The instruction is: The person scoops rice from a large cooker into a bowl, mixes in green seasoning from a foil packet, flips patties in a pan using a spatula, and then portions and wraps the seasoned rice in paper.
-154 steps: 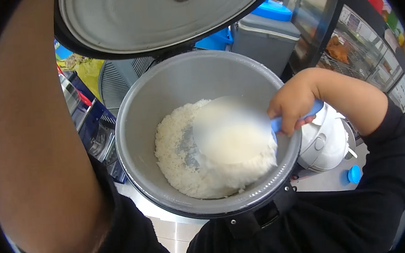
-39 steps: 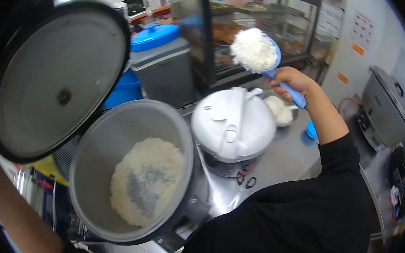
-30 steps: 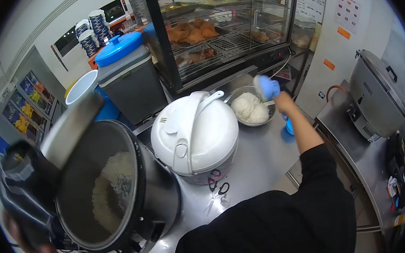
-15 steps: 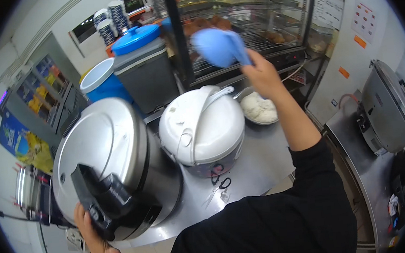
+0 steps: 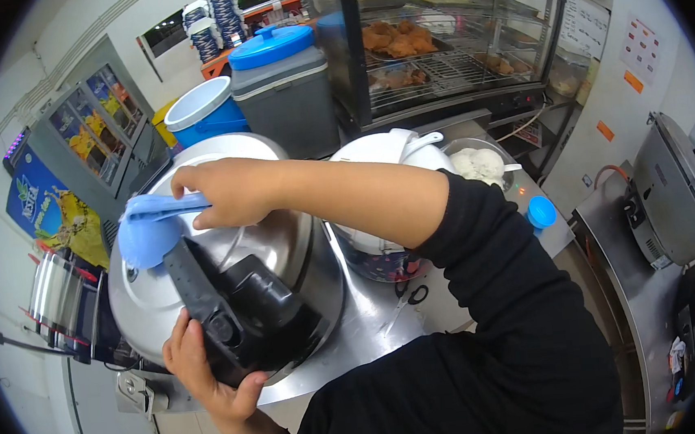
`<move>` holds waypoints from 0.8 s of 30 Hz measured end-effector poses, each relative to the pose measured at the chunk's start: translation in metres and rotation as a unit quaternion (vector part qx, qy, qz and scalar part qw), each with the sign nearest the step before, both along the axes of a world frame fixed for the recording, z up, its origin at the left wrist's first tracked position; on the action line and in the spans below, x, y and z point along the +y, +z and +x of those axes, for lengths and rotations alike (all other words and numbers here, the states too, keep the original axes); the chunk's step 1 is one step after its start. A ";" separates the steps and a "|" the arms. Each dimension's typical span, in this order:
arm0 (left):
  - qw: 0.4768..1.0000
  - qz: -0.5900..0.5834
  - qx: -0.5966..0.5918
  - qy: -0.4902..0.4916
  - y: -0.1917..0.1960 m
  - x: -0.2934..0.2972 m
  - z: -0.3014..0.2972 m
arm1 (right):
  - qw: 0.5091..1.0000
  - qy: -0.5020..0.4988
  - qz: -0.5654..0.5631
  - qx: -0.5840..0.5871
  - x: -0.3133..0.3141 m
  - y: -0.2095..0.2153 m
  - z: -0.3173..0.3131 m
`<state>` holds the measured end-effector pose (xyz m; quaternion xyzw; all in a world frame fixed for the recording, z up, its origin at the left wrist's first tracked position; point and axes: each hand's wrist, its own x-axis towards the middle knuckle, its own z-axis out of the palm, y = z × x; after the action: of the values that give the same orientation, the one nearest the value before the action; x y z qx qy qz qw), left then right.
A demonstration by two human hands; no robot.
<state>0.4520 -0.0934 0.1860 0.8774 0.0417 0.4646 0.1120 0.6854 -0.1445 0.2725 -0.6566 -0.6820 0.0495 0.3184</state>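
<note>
A: What do your hands show?
B: Your right hand (image 5: 235, 195) is clenched on the handle of a blue scoop (image 5: 147, 239), whose head lies over the silver lid (image 5: 145, 318) of the large cooker (image 5: 319, 272); contact with the lid cannot be determined. Your left hand (image 5: 209, 379) grasps the black handle (image 5: 210, 311) at the lid's near side, thumb and fingers both on it.

A: What stands complete before you?
B: The lid is down on your large cooker, at the left end of the steel table (image 5: 364, 322). Near the table's far right corner, a steel bowl (image 5: 495, 146) holds rice (image 5: 476, 164). I judge the closing all but done.

A: What remains open on your record?
B: Neither of your hands is released, and your scoop is not yet set down. Latching cannot be confirmed. Your scoop's hollow is hidden, so any rice in it goes unverified. The scissors (image 5: 407, 297) lie toward the table's near edge, and a blue cup (image 5: 541, 212) stands by its right edge.
</note>
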 end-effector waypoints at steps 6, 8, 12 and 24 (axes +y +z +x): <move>0.988 -0.138 -0.031 -0.063 -0.015 0.008 -0.003 | 0.978 -0.111 0.173 0.031 -0.113 0.008 0.102; 0.977 -0.196 -0.066 -0.041 -0.018 0.008 -0.008 | 0.965 -0.172 0.183 0.078 -0.162 0.006 0.158; 0.965 -0.240 -0.104 0.016 0.005 -0.022 -0.005 | 0.953 -0.286 0.066 0.074 -0.237 -0.040 0.255; 0.978 0.127 -0.164 -0.027 0.015 -0.204 0.148 | 0.945 -0.299 -0.131 0.010 -0.249 -0.202 0.346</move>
<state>0.6004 -0.2971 0.2008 0.7971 -0.0602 0.6006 0.0172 1.0319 -0.3934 0.0700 -0.8654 -0.4389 0.0475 0.2369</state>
